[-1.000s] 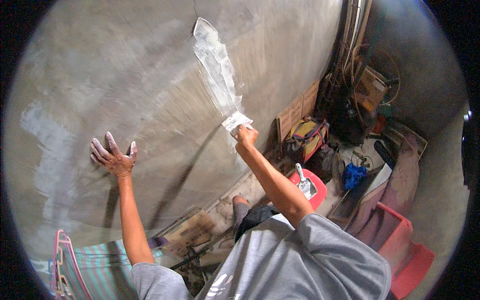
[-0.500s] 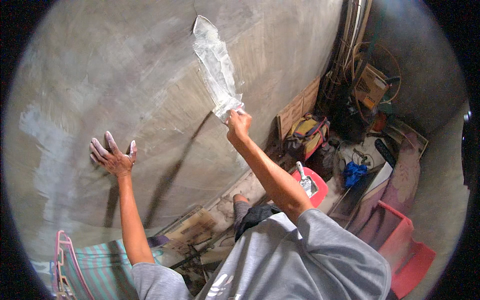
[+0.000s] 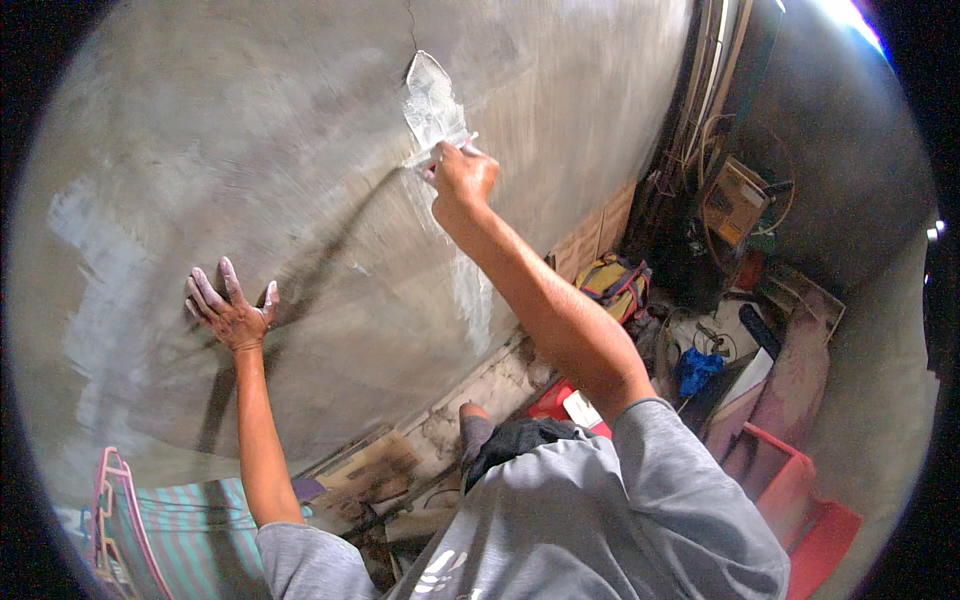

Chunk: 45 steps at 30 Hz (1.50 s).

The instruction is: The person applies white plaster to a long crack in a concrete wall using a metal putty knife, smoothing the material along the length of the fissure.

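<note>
Grey wall [image 3: 250, 150], white putty streak [image 3: 430, 100], red bin [image 3: 810, 520].

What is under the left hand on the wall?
The left hand lies flat, fingers spread, on bare grey wall. Around it shows plain plaster, with a pale smear further left. The patch beneath the palm itself is covered and cannot be seen.

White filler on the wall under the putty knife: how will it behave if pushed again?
The white filler likely smears rather than crumbles: it lies as a thin streak on the grey wall. Probably sticky, since it coats the putty knife in the right hand. It seems soft enough to thin out under pressure.
</note>
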### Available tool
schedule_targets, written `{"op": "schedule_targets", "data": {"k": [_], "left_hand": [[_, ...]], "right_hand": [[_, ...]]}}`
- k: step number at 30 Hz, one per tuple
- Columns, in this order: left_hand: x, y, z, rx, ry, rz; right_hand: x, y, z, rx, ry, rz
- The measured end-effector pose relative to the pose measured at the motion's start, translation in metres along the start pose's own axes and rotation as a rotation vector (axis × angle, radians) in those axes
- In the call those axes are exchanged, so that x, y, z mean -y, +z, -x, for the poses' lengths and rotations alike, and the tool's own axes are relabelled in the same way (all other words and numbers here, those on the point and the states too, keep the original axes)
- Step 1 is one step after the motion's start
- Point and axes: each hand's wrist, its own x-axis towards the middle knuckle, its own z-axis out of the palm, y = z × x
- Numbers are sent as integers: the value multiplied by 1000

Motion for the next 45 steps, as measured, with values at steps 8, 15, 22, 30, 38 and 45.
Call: {"op": "schedule_targets", "data": {"k": [8,15,22,30,38,45], "left_hand": [[2,0,3,18,34,22],[2,-1,-1,34,25,30],[4,2,5,78,2,-2],[0,0,-1,49,14,11],[3,-2,4,47,7,-17],[-3,1,-2,4,23,-1]], "right_hand": [[88,25,6,108,-86,-118],[82,-31,-25,115,-794,215],[40,-16,-25,-56,-1391,353],[-3,7,-56,107,-1624,923],[-21,-54,-25,102,-1137,610],[-104,-163,-79,-52,-93,288]]}}
